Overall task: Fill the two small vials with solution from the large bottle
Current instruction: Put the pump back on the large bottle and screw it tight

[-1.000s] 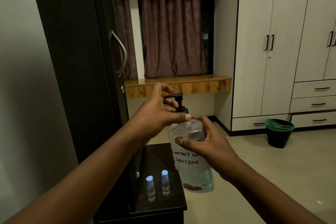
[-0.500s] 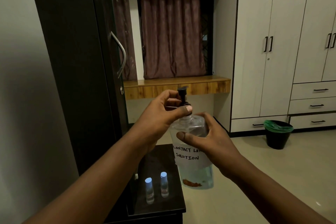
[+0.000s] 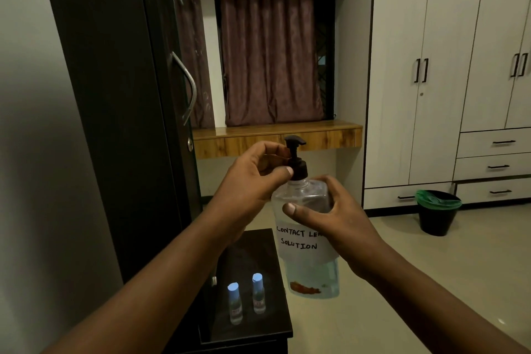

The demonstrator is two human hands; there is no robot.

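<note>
A large clear bottle (image 3: 309, 270) with a handwritten "contact lens solution" label is held in the air over the right edge of a small dark table (image 3: 250, 247). My right hand (image 3: 330, 224) grips its body from the right. My left hand (image 3: 253, 181) curls its thumb and fingers round the black pump cap (image 3: 296, 164) at the neck; the nozzle points right. Two small clear vials with light blue caps stand upright on the table below, the left vial (image 3: 235, 303) slightly nearer me than the right vial (image 3: 258, 293).
A tall dark cabinet door with a metal handle (image 3: 186, 89) stands close on the left. Behind are a wooden ledge (image 3: 275, 135) under brown curtains, white wardrobes (image 3: 448, 66) at right and a black bin with a green liner (image 3: 438, 211) on the floor.
The pump head has turned under my left hand, its nozzle now pointing right. The bottle has stayed lifted in my right hand, shifting only slightly.
</note>
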